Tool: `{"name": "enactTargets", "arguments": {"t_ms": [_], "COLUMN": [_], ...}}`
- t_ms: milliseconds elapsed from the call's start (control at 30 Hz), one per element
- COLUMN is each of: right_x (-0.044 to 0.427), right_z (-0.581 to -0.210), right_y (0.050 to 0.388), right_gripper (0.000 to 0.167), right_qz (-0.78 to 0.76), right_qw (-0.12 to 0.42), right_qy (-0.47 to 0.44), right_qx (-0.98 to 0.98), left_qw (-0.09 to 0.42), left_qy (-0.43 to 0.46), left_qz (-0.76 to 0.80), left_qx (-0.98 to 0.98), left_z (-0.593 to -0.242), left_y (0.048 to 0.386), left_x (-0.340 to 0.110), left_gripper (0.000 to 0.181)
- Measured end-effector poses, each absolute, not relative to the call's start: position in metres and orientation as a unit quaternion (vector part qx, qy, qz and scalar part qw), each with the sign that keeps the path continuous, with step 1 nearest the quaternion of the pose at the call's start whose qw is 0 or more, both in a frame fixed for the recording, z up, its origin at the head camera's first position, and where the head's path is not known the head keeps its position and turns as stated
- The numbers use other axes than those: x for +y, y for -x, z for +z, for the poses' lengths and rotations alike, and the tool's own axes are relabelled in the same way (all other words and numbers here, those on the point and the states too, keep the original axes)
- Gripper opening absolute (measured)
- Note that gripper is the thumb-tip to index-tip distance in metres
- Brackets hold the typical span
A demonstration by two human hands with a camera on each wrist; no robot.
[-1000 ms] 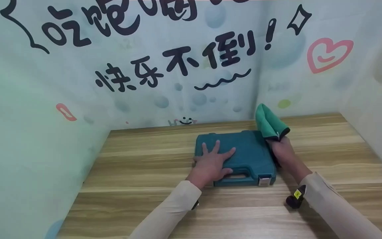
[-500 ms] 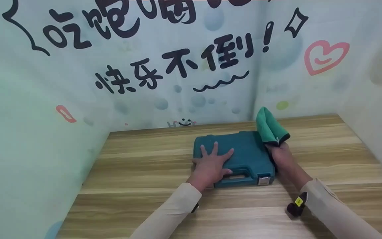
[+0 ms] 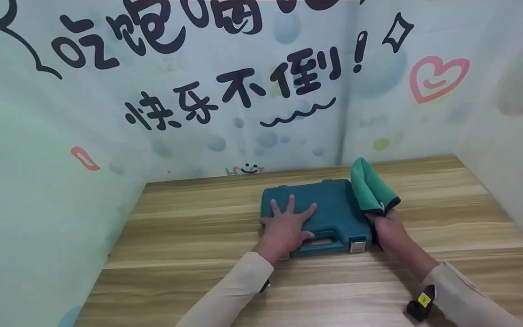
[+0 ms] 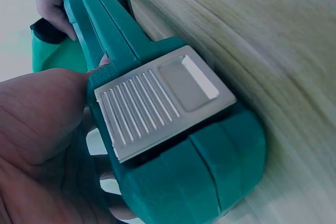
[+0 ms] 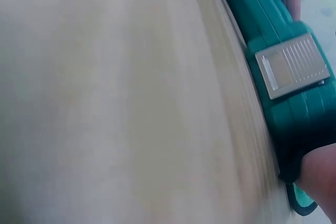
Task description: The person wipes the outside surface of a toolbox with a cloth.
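A teal plastic carrying case (image 3: pixel 332 204) lies flat on the wooden table, its handle and a metal latch (image 3: pixel 357 246) toward me. On its lid rests my left hand (image 3: pixel 283 229), fingers spread wide. My right hand (image 3: pixel 393 234) holds a green cloth (image 3: pixel 372 188) with dark edging against the case's right side. The right fingertips are hidden by the cloth. Up close in the left wrist view is the ribbed left latch (image 4: pixel 163 100). The right wrist view catches the other latch (image 5: pixel 293 65) and a bit of cloth (image 5: pixel 303 198) below the hand.
The wood-grain tabletop (image 3: pixel 189 245) extends around the case. A printed fabric backdrop (image 3: pixel 198 150) with large black characters stands along the back edge, and pale walls enclose both sides. A small black device with a yellow tag (image 3: pixel 424 299) is at the right cuff.
My right hand has slid toward me along the case's right side, taking the green cloth with it. The left hand stays spread on the lid. The head view has shifted slightly.
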State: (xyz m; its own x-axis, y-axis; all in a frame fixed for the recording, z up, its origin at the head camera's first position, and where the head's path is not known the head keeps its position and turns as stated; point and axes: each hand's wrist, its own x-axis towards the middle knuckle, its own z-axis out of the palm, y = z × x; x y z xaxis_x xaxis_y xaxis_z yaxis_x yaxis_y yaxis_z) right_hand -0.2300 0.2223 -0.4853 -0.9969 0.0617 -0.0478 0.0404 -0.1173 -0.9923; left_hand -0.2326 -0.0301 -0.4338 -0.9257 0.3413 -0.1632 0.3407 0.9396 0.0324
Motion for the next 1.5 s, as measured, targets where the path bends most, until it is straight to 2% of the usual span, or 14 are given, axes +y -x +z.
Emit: {"name": "enactTargets", "arguments": {"t_ms": [233, 467, 700, 1133, 1500], "right_x": [0.226, 0.227, 0.230, 0.214, 0.216], "right_z": [-0.486, -0.486, -0.486, -0.478, -0.473], "right_y": [0.207, 0.184, 0.175, 0.194, 0.225], "right_gripper": [0.071, 0.067, 0.068, 0.068, 0.073], "right_qz": [0.739, 0.738, 0.730, 0.795, 0.771], "right_qw": [0.005, -0.001, -0.011, -0.009, -0.056], "right_qy": [0.018, 0.017, -0.002, 0.071, 0.077], "right_qx": [-0.673, -0.675, -0.683, -0.603, -0.629], "left_qw": [0.088, 0.072, 0.070, 0.091, 0.084], "left_qy": [-0.169, -0.174, -0.177, -0.177, -0.179], "left_qz": [0.005, -0.005, -0.002, 0.012, 0.014], "left_qx": [0.982, 0.982, 0.982, 0.980, 0.980], "left_z": [-0.434, -0.435, -0.435, -0.435, -0.433], "left_y": [0.233, 0.231, 0.230, 0.231, 0.231], "left_x": [-0.029, -0.030, -0.029, -0.029, -0.030], "left_gripper": [0.074, 0.073, 0.073, 0.074, 0.074]}}
